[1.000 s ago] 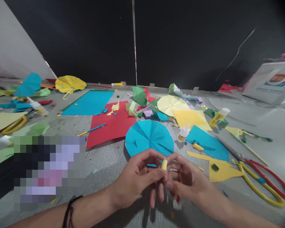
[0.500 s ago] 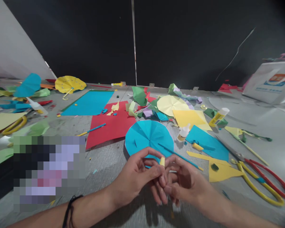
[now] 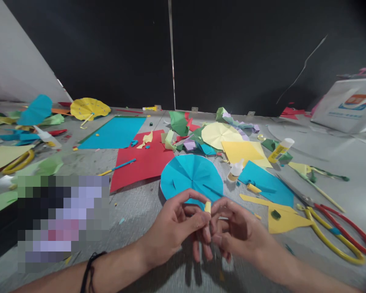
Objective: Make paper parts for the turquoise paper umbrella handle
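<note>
My left hand (image 3: 183,221) pinches a small pale-yellow paper roll (image 3: 208,207) upright between thumb and index finger. Close against it on the right is my right hand (image 3: 239,230), its fingers curled and its thumb bent in; what those fingertips hold, if anything, is hidden. Just beyond both hands lies a round pleated blue paper disc (image 3: 192,173). A thin blue paper stick (image 3: 212,189) crosses its edge, partly covered by the right hand. To the right, a small white glue bottle (image 3: 235,171) stands beside a blue paper sheet (image 3: 276,189) bearing a yellow paper roll (image 3: 254,188).
Red-and-yellow-handled scissors (image 3: 335,230) lie at right, near yellow paper scraps (image 3: 283,221) and a glue stick (image 3: 281,150). Red paper (image 3: 143,167), blue paper (image 3: 114,132) and a pale-yellow disc (image 3: 221,135) lie further back. A dark panel (image 3: 125,53) closes off the back.
My right hand has shifted slightly up and left, covering more of the blue stick. The pinched roll stays nearly in place.
</note>
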Available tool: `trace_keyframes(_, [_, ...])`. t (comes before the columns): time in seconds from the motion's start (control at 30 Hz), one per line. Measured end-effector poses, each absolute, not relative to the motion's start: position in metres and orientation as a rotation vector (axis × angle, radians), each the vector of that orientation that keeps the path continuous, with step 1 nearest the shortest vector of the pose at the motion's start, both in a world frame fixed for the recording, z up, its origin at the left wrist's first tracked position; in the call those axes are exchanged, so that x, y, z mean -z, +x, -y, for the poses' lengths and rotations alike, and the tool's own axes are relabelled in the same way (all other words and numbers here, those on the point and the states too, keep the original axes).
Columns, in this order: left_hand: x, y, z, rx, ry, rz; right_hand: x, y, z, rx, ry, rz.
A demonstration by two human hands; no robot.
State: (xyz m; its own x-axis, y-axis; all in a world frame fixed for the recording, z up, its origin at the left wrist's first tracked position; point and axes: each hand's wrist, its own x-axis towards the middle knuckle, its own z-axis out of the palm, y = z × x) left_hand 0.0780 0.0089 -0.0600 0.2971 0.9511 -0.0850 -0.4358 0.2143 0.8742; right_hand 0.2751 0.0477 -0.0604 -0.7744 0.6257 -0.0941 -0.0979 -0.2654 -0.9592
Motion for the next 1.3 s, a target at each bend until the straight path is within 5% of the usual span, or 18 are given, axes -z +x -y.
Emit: trace_keyframes(1.3, [0.055, 0.079, -0.001, -1.036, 1.055, -1.057, 0.068, 0.276, -0.056, -2.157, -0.659, 1.396])
